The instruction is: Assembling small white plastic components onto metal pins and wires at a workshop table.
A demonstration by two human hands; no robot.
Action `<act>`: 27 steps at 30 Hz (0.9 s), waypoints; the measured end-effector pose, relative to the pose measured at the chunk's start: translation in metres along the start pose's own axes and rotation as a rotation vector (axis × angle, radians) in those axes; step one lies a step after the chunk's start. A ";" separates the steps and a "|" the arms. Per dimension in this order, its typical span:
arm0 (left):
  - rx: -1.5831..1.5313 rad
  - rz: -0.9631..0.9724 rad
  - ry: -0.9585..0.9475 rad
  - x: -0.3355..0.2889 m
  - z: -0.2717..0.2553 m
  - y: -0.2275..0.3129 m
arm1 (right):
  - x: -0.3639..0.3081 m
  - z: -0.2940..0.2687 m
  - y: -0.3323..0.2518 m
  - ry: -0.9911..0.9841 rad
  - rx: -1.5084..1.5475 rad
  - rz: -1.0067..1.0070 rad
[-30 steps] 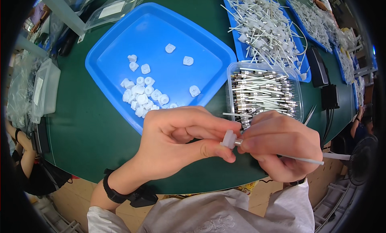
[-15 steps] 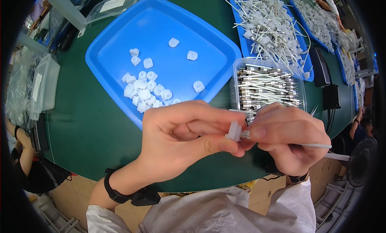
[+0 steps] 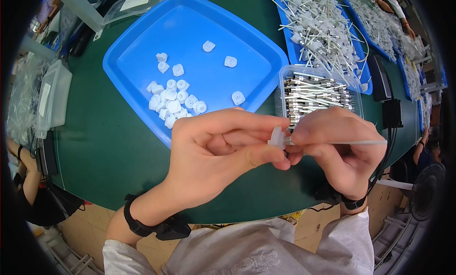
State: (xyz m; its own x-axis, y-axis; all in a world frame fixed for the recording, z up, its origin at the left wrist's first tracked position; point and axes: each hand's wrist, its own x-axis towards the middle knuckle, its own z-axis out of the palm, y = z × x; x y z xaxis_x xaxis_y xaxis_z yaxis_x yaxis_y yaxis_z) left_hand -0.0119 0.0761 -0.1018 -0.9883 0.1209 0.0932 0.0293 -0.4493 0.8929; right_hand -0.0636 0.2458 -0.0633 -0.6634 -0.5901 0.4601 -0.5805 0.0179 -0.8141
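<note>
A small white plastic cap (image 3: 276, 137) is pinched between the thumb and index finger of my left hand (image 3: 213, 154). My right hand (image 3: 349, 142) grips a thin white tube (image 3: 365, 142), whose end sits at the cap; the fingers partly hide that joint, so how deep it goes cannot be told. Just ahead of my left hand, a large blue tray (image 3: 256, 25) carries a heap of loose white caps (image 3: 173, 101) and several scattered ones. Beyond my right hand stands a clear plastic box (image 3: 283, 75) full of white tubes with metal ends (image 3: 313, 92).
At the back right, another blue tray (image 3: 365, 80) is piled with white tubes bearing caps (image 3: 323, 33). Further trays lie to its right, near a black box (image 3: 392, 113) with cables. A clear container (image 3: 54, 99) and plastic bags (image 3: 23, 99) are at left. Other people's arms show at both sides.
Both hands have risen slightly with the cap and tube. The right fingers now sit closer to the cap, and the tube lies more level. The view has shifted a little.
</note>
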 end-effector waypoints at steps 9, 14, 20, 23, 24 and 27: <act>0.190 0.142 -0.149 0.004 -0.007 0.003 | -0.008 0.006 0.007 0.127 0.613 0.539; 0.211 0.126 -0.125 0.004 -0.005 0.009 | -0.009 -0.001 0.010 -0.016 0.923 0.658; 0.225 0.202 -0.113 0.001 -0.003 0.002 | -0.010 -0.002 0.014 -0.039 0.989 0.704; 0.275 0.250 -0.178 0.003 -0.005 0.006 | -0.008 -0.003 0.012 -0.057 1.045 0.738; 0.292 0.255 -0.199 0.004 -0.005 0.006 | -0.009 -0.003 0.011 -0.060 1.064 0.743; 0.297 0.293 -0.237 0.005 -0.007 0.004 | -0.011 -0.004 0.013 -0.083 1.109 0.753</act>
State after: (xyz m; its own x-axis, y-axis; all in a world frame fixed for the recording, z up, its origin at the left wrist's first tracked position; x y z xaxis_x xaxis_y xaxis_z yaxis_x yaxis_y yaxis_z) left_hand -0.0181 0.0685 -0.1009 -0.8719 0.2410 0.4263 0.3767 -0.2262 0.8983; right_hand -0.0659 0.2560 -0.0771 -0.5965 -0.7736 -0.2136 0.6228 -0.2782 -0.7313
